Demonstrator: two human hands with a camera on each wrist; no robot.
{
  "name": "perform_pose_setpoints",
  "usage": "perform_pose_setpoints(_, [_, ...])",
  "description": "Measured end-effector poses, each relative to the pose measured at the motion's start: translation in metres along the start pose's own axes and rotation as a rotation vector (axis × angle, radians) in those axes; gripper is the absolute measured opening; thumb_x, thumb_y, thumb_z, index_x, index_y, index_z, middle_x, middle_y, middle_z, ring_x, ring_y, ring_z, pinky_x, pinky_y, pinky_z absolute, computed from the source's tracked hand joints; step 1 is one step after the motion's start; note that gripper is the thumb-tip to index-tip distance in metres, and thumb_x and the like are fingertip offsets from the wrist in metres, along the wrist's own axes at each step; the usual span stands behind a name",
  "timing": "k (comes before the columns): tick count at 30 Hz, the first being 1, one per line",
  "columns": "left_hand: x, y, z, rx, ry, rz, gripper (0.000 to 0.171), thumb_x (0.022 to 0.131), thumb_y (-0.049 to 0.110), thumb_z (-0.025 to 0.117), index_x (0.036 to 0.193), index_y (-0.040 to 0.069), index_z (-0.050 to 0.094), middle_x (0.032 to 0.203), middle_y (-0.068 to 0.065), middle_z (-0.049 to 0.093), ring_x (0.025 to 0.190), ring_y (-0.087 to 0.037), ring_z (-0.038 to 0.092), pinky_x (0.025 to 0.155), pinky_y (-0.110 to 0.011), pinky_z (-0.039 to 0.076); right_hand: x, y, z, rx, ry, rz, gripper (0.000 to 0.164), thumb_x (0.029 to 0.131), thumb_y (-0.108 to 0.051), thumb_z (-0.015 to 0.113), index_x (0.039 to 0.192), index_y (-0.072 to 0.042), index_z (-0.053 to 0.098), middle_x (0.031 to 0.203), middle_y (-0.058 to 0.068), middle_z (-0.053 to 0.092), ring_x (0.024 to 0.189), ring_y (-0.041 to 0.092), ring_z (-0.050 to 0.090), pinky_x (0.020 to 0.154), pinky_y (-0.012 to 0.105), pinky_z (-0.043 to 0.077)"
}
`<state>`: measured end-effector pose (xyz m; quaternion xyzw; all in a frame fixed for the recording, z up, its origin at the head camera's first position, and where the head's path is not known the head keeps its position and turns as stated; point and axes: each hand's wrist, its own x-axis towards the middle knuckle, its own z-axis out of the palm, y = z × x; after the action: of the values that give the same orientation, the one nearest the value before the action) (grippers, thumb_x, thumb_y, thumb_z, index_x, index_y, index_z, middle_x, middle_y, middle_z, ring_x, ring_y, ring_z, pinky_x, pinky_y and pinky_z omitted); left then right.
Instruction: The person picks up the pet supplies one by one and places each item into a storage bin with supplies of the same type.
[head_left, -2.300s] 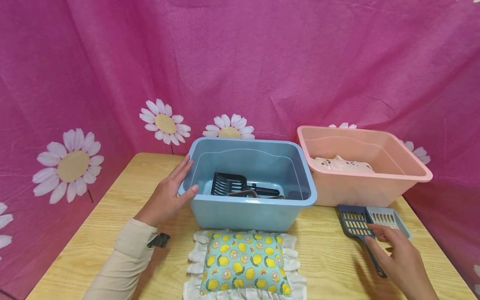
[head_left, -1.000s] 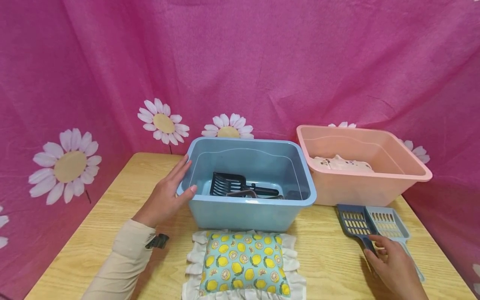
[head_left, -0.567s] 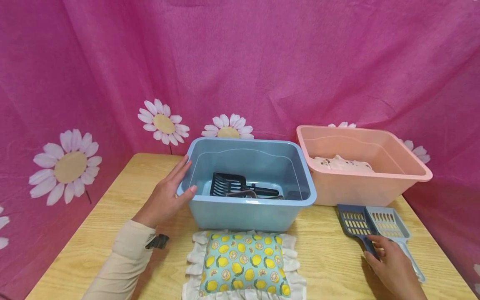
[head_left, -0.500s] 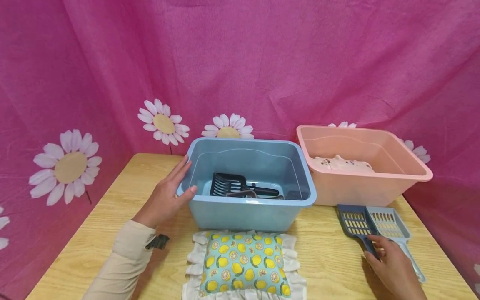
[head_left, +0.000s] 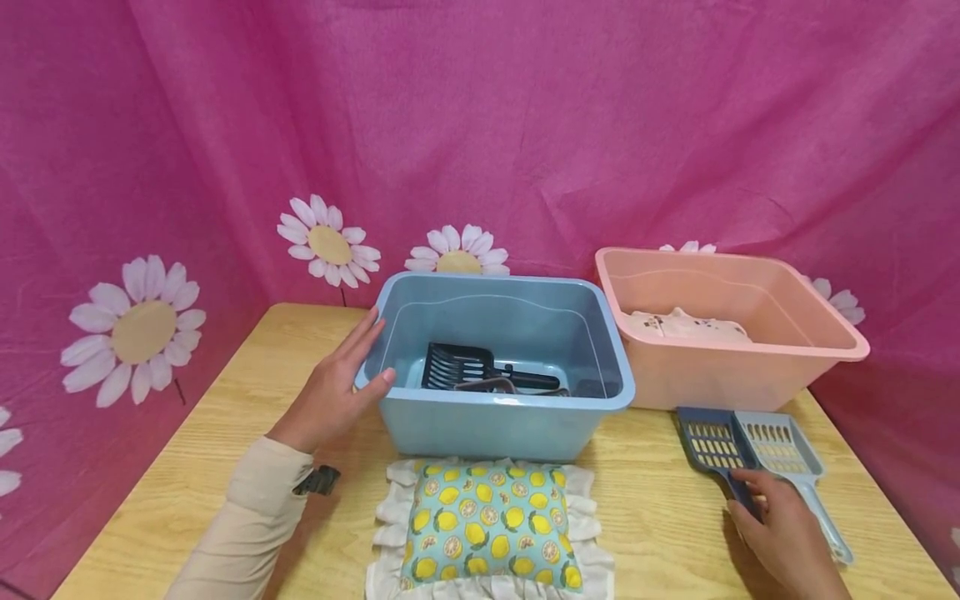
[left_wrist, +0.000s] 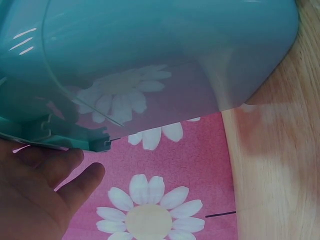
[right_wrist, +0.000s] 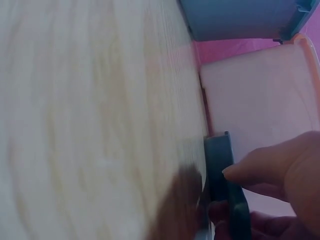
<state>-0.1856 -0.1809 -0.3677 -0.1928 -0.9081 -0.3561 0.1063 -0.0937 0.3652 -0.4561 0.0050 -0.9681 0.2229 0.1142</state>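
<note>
My right hand (head_left: 783, 525) pinches the handle of a dark blue slotted litter scoop (head_left: 723, 473) between thumb and fingers. The scoop lies on the table, its head toward the pink bin; in the right wrist view its edge (right_wrist: 218, 162) shows beside the thumb. Right alongside lies a light grey-blue litter scoop (head_left: 801, 477), its handle partly behind the hand. My left hand (head_left: 330, 396) rests at the left rim of a blue plastic bin (head_left: 480, 425), fingers extended, thumb at the front corner. Inside this bin are a black slotted scoop (head_left: 457, 367) and a brownish curved-edged item (head_left: 483, 385).
A pink bin (head_left: 720, 375) holding pale printed fabric (head_left: 693, 327) stands to the blue bin's right. A lemon-print cushion (head_left: 491, 525) with white ruffles lies in front of the blue bin. Behind the wooden table (head_left: 645, 500) hangs a pink flowered cloth (head_left: 480, 125).
From hovering over the scoops, my right hand has come down and taken hold of the dark blue litter scoop's handle. The left hand has stayed at the blue bin's rim.
</note>
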Motion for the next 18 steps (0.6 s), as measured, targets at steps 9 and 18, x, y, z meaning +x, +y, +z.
perform_pose_setpoints(9, [-0.0019, 0.0005, 0.0004, -0.004, -0.012, -0.02, 0.079, 0.092, 0.049, 0.057, 0.155, 0.02, 0.02, 0.161, 0.009, 0.009, 0.144, -0.03, 0.023, 0.093, -0.053, 0.048, -0.0004, -0.0031, -0.0017, -0.004, -0.032, 0.05, 0.042, 0.081, -0.003, 0.067, 0.12, 0.007, 0.055, 0.098, 0.029, 0.062, 0.078, 0.035, 0.064, 0.066, 0.047, 0.05])
perform_pose_setpoints(18, [-0.0003, 0.0018, 0.0001, -0.002, -0.004, -0.018, 0.079, 0.092, 0.048, 0.057, 0.155, 0.02, 0.02, 0.162, 0.007, 0.01, 0.143, -0.031, 0.024, 0.093, -0.055, 0.047, 0.0014, -0.0049, -0.0049, -0.008, -0.083, 0.105, 0.045, 0.086, -0.006, 0.061, 0.126, 0.009, 0.048, 0.103, 0.034, 0.059, 0.084, 0.042, 0.063, 0.07, 0.053, 0.05])
